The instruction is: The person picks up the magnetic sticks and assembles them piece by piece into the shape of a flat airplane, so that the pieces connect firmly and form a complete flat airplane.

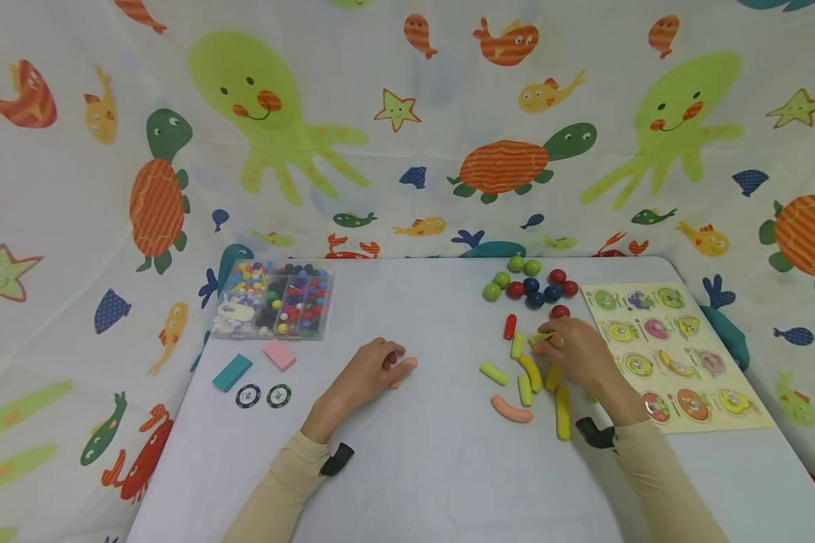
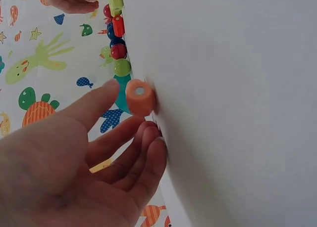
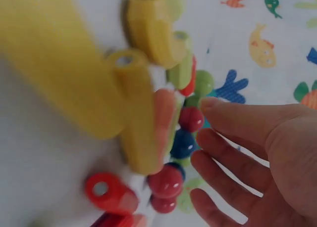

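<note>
Sitting nearest me on the white table [image 1: 441,467] are a long yellow stick [image 1: 563,415] and a curved peach piece [image 1: 512,409], both to the right. A little farther, to the left, my left hand [image 1: 367,371] rests with fingers loosely bent and thumb beside an orange piece [image 2: 140,103]; whether they pinch it, I cannot tell. On the right, my right hand [image 1: 580,358] has thumb and forefinger apart (a finger-wide gap shows at the wrist), tips just beside a short green piece [image 1: 538,339]. A printed picture board [image 1: 716,424] lies right of that hand. Beyond my fingertips sit green, red and dark blue balls [image 1: 531,285]; far left, a clear bead box [image 1: 327,326]. Behind everything hangs a sea-creature cloth [image 1: 380,60].
</note>
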A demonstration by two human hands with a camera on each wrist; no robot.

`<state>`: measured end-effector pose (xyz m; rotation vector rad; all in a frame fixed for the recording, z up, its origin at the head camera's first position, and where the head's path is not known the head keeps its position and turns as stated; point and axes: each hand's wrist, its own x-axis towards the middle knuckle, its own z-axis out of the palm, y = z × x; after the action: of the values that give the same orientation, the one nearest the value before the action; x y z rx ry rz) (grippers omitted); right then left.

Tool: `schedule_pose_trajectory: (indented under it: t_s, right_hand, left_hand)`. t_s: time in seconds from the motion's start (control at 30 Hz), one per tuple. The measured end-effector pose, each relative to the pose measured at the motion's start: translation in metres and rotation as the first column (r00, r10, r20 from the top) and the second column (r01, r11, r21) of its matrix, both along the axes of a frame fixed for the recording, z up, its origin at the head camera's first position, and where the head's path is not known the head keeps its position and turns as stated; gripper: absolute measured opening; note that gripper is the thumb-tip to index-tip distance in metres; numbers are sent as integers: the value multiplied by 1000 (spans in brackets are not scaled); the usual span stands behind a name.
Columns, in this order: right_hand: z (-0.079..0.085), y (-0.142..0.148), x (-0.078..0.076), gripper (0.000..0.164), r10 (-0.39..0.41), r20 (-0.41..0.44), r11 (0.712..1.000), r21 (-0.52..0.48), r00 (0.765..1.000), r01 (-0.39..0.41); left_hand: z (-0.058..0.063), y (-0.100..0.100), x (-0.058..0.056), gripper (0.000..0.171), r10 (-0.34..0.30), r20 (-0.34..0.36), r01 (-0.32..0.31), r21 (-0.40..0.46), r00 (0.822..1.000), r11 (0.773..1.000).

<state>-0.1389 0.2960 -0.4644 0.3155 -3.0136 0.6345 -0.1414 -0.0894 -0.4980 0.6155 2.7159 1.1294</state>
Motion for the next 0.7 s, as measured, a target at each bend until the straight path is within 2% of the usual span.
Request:
schedule_pose_trajectory:
  t_s: [0.33, 0.53, 0.7]
  right_hand:
    - [-14, 10, -1, 28, 10, -2, 999, 51, 1000, -10]
    - [-19, 11, -2, 20, 21, -4, 998, 65, 1000, -21]
    - [-20, 11, -4, 21, 44, -9, 996, 81, 999, -43]
  left_hand:
    - [-7, 4, 1, 17, 35, 1, -35, 56, 999, 998]
    - [-5, 4, 1, 14, 67, 34, -69, 66, 997, 995]
    - [-4, 4, 1, 14, 86, 51, -89, 74, 995, 993]
